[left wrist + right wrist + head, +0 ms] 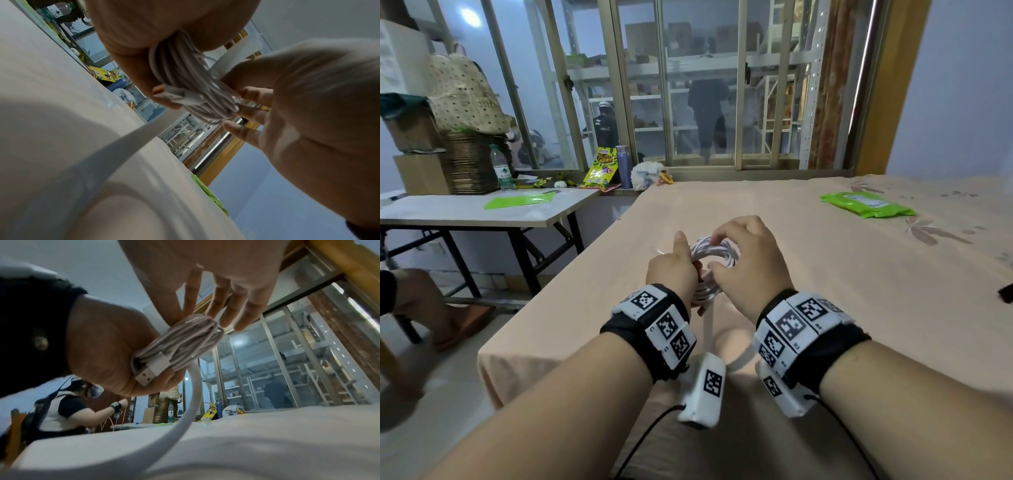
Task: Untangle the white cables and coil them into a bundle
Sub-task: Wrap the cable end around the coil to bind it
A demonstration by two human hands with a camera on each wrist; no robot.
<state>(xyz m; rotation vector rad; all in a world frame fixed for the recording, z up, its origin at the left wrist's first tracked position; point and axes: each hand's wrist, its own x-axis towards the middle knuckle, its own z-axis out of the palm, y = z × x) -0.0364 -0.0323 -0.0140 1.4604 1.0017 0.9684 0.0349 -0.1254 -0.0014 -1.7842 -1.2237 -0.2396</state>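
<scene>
A coil of white cable (714, 253) is held just above the peach-covered bed (825, 274), between both hands. My left hand (671, 270) grips the near side of the coil (185, 340), its thumb pointing up. A white USB plug (152, 369) lies across the left hand's fingers (164, 100). My right hand (746, 260) reaches over the far side, and its fingertips (226, 318) pinch the far end of the coil (185, 78). One loose strand (191, 402) trails from the coil down onto the bed.
A green packet (866, 204) lies at the far right of the bed. To the left stands a folding table (482, 212) with a bottle (501, 168), a snack bag and a basket. Another person (68, 408) sits on the left. A window runs along the back.
</scene>
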